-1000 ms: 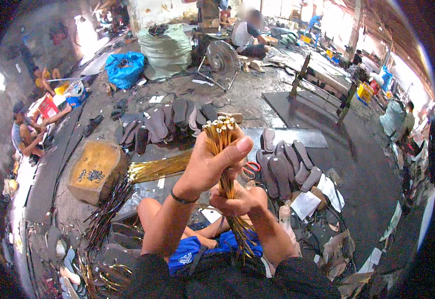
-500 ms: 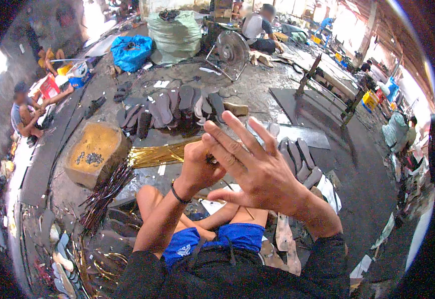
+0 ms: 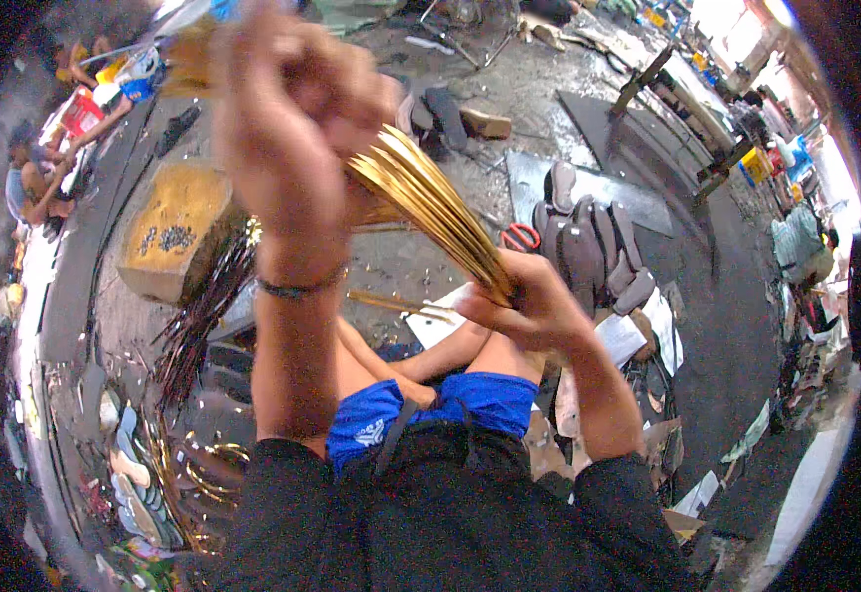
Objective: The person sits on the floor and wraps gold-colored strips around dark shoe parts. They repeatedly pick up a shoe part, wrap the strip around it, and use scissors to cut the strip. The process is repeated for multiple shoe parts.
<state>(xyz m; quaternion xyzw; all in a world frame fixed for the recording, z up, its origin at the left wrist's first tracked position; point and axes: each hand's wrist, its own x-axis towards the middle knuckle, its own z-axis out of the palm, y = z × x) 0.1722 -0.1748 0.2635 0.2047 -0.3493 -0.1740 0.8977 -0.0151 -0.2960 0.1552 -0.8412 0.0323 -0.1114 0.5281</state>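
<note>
A bundle of thin, shiny gold strips (image 3: 435, 212) slants across the middle in front of me. My right hand (image 3: 539, 301) is closed round its lower end, above my right thigh. My left hand (image 3: 302, 128), smeared by motion and wearing a dark wristband, is raised at the upper left. Its fingers are curled round the bundle's upper part, and a blurred gold end shows beyond it. A few loose gold strips (image 3: 401, 304) lie below the bundle, beside a white sheet (image 3: 440, 314).
Left stands a yellow-topped block (image 3: 169, 237) with small dark bits on it, beside dark strips (image 3: 199, 335). Red-handled scissors (image 3: 520, 237) and grey sole-shaped pieces (image 3: 588, 242) lie right of centre. A person (image 3: 36, 183) sits far left.
The gold strips have been lifted off the floor into both hands. My left hand has risen up and left; my right hand has dropped and closed. My view has tilted down.
</note>
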